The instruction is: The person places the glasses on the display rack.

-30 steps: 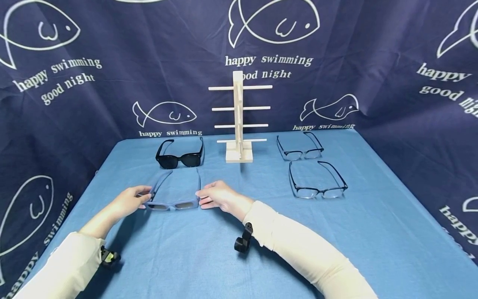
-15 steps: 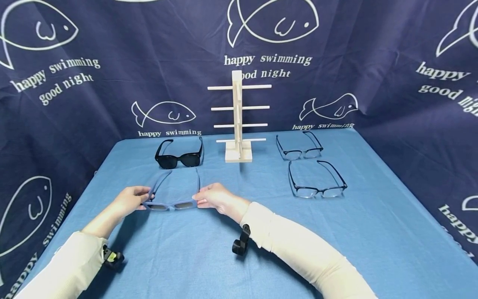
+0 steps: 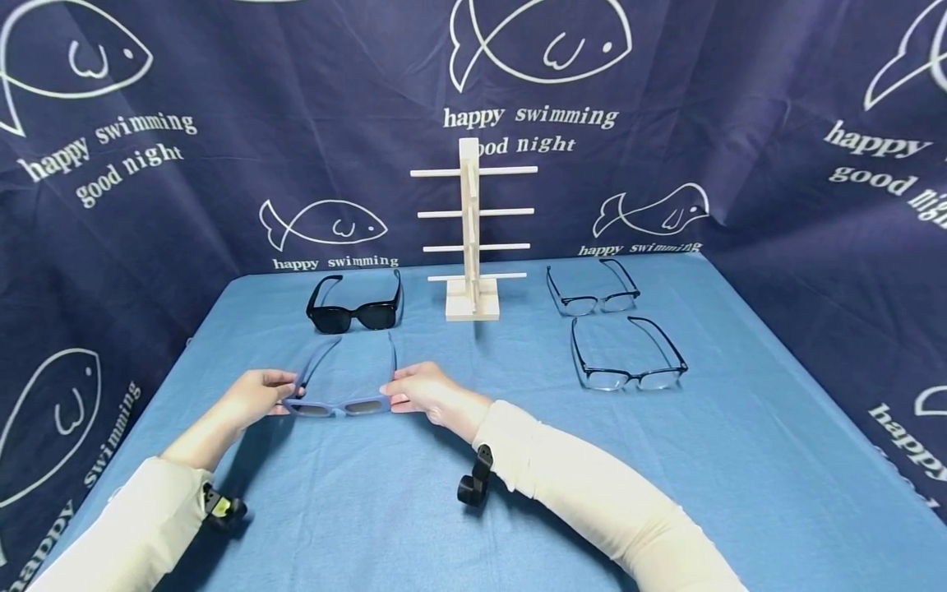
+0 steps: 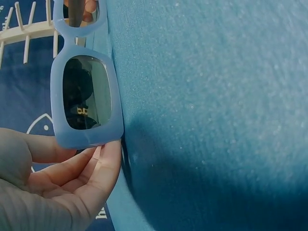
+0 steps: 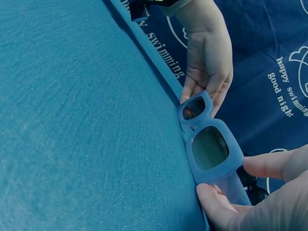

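A pair of light blue sunglasses (image 3: 339, 409) with dark lenses stands on the cloth, its temples unfolded toward the back. At its left corner the left hand (image 3: 255, 396) pinches the frame between thumb and fingers. The right hand (image 3: 432, 395) pinches the opposite corner, near the hinge. In the left wrist view, the thumb and curled fingers (image 4: 103, 166) meet the end of the blue frame (image 4: 58, 110). From the right wrist, both hands show at the two ends of the sunglasses (image 5: 236, 149), whose lower rim is at or close to the cloth.
Black sunglasses (image 3: 355, 317) lie just behind the blue pair. A wooden display rack (image 3: 472, 238) with several crossbars stands at the back centre. Two pairs of clear glasses, a rear pair (image 3: 601, 304) and a front pair (image 3: 632, 378), lie on the right. A printed curtain (image 3: 355, 123) hangs behind.
The right hand has moved slightly left and taken hold of the right corner of the blue sunglasses. The left hand keeps its place, and the sunglasses have hardly shifted.
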Demonstrator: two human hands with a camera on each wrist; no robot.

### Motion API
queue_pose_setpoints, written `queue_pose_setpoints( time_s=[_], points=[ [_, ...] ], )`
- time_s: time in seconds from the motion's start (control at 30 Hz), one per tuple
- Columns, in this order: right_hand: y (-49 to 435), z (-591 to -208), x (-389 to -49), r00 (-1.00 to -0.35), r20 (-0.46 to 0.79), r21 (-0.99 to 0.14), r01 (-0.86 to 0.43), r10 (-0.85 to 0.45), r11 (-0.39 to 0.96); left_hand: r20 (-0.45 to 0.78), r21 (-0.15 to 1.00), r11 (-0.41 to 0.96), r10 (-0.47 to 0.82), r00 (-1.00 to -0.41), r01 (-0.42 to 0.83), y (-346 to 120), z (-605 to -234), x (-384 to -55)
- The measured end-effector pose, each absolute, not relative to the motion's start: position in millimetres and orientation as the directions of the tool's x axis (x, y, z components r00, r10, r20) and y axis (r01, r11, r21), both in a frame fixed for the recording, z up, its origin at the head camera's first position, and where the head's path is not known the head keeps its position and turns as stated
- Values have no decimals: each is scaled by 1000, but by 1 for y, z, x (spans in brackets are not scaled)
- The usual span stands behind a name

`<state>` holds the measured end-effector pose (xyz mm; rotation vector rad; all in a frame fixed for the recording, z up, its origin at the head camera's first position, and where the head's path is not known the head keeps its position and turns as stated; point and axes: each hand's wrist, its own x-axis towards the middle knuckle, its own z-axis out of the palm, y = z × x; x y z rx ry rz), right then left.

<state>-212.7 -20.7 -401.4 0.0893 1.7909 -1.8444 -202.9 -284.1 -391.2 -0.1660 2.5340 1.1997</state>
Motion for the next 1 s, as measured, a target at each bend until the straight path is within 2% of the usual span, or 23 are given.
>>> queue_pose_setpoints(
  time_s=[0.3, 0.7, 1.0],
  points=[
    [-19, -401, -209, -850, -405, -911, 407, -337, 67, -353, 758, 597, 36, -935, -263, -283, -395, -205],
    [-23, -401, -207, -850, -401, -908, 417, -341, 29, -382, 767, 569, 31, -924, -298, -290, -391, -204],
    [-25, -402, -207, -866, -370, -920, 392, -336, 2, -387, 808, 499, 47, -921, -314, -297, -390, -203]
  ],
)
